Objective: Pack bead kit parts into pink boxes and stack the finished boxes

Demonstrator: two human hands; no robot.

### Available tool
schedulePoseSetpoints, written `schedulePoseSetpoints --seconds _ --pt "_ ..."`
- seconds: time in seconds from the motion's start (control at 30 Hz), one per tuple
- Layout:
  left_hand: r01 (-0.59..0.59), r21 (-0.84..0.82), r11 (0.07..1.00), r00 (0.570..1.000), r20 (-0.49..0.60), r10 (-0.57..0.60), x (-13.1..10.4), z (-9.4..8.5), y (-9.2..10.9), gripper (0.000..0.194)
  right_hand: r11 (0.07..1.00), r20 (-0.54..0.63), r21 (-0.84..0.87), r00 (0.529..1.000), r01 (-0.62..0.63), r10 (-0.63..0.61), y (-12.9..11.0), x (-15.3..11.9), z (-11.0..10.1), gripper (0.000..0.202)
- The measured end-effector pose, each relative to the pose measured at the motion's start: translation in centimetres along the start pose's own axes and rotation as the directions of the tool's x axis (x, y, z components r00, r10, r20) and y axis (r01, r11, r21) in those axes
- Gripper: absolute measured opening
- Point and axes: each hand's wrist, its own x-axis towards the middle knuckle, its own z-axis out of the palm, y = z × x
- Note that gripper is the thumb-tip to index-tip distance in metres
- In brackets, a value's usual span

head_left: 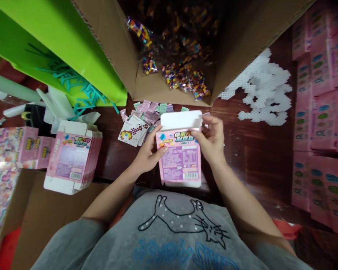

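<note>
A pink and purple printed carton (178,159) is held in front of my body, its white top flap (181,120) standing up. My left hand (152,150) grips the carton's left edge, thumb on the printed face. At the upper right corner, my right hand (212,138) pinches the carton near the flap, with the thumb on its front. Just beyond the carton lie small pink and green sachets (150,110). White cards with a pixel picture (133,131) rest beside my left hand. Whether anything is inside the carton cannot be seen.
A large cardboard box (171,93) with bags of colourful small blocks (186,77) stands ahead. Flattened cartons (73,157) are stacked at left, near a green bag (101,75) with teal sticks (87,93). White perforated pieces (266,90) and rows of pink boxes (321,123) lie right.
</note>
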Motion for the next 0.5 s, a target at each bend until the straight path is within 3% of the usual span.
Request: schedulePoseSetpoints --seconds 0.1,0.2,0.27,0.4,0.5 --pt "-0.035 -0.056 0.998 0.999 0.035 0.037 1.0 -0.6 -0.9 0.083 0.998 0.126 -0.053 0.991 0.042 -0.035 -0.3 1.6 -0.6 0.057" --pt "0.046 -0.053 0.998 0.984 0.176 -0.036 0.6 -2.0 -0.5 0.06 0.987 0.407 -0.142 0.913 0.08 -0.015 -1.1 0.5 -2.6 0.04" --pt "0.015 -0.008 1.0 0.988 0.156 -0.014 0.1 -2.5 0.1 0.04 0.974 0.471 -0.195 0.882 0.115 -0.01 -1.7 -1.1 -3.8 0.034" --pt "-0.052 0.035 0.998 0.993 -0.105 0.055 0.1 -1.8 1.2 0.03 0.955 0.275 -0.264 0.959 0.137 -0.062 -2.4 -3.7 -4.0 0.029" --pt "-0.015 -0.057 0.998 0.992 -0.127 0.008 0.6 -1.1 2.0 0.038 0.964 0.177 -0.243 0.982 0.109 -0.066 -2.8 -4.2 -3.4 0.038"
